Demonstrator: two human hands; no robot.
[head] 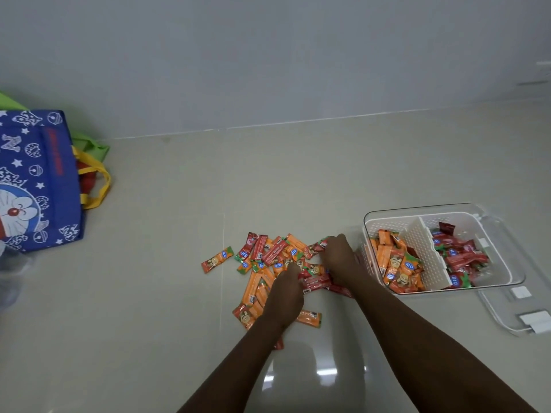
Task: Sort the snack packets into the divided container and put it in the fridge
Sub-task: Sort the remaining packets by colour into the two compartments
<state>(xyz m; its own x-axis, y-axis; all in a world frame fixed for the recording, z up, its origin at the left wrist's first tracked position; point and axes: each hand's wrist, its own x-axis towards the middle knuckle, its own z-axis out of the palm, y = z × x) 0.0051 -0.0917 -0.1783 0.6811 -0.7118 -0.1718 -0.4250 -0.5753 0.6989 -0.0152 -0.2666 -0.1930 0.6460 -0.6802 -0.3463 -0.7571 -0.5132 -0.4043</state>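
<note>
A loose pile of orange and red snack packets (269, 254) lies on the floor. My left hand (284, 293) rests on the pile's near side, fingers curled down among the packets; its grip is hidden. My right hand (340, 259) reaches over the pile's right edge, and its fingertips close on a red packet (314, 248). To the right stands the clear divided container (425, 254). Its left compartment holds orange packets (396, 266) and its right compartment holds red packets (460, 257).
The container's clear lid (507, 314) lies flat on the floor under and beside it, at the right. A blue cartoon tote bag (38, 180) with yellow handles stands at the far left, a green bag behind it. A wall runs along the back.
</note>
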